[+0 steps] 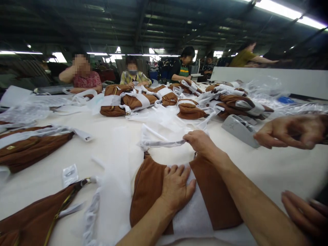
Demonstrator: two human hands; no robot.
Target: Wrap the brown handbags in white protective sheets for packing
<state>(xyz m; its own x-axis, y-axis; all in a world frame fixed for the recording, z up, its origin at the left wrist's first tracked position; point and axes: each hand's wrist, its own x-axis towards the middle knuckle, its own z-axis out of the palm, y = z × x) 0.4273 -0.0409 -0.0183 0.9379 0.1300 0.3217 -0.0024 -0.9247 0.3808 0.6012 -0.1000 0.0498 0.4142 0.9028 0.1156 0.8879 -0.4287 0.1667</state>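
A brown corduroy bag (147, 191) lies in front of me on the white table, with a white foam sheet (191, 215) laid across its middle. My left hand (176, 186) rests flat on the bag and the sheet, fingers stretched out. My right hand (201, 141) reaches past it and pinches the bag's handle (161, 143), which is wrapped in white plastic and arches over the bag's top.
A co-worker's two hands (289, 131) come in from the right, beside a grey tape dispenser (239, 128). More wrapped brown bags (133, 100) are piled at the far side, others (28, 148) lie at my left. Several people sit across the table (269, 167).
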